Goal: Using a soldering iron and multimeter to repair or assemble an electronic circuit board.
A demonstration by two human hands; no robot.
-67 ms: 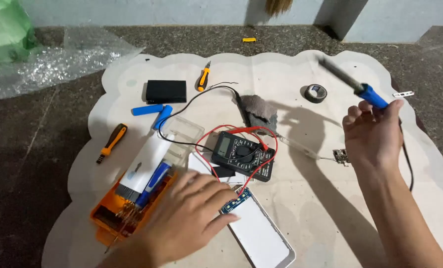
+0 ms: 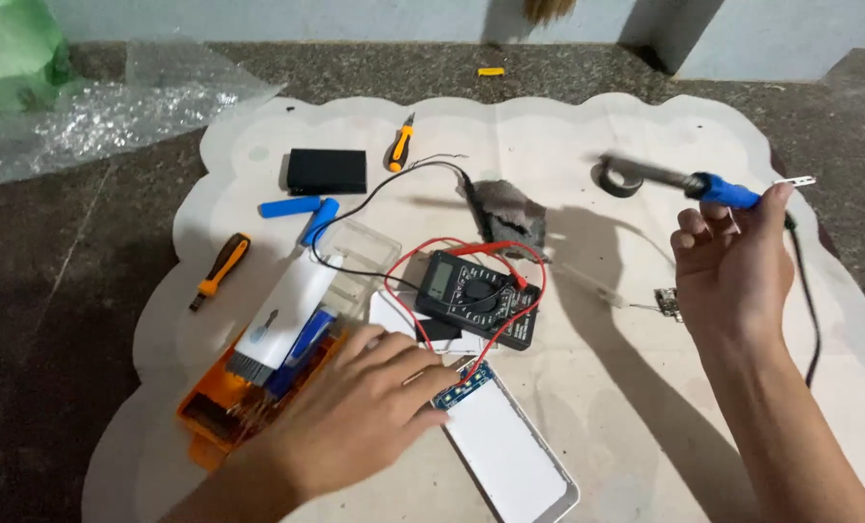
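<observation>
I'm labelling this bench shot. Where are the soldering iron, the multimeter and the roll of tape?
soldering iron [image 2: 718, 189], head view, on its blue handle.
multimeter [image 2: 476, 295], head view, on its dial.
roll of tape [image 2: 618, 181], head view, on its dark outer ring.

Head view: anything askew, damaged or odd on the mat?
The white power bank case lies open, its circuit board bared at one end under the left hand. Red and black leads sprawl loosely around the multimeter. The right hand holds the soldering iron aloft.
</observation>
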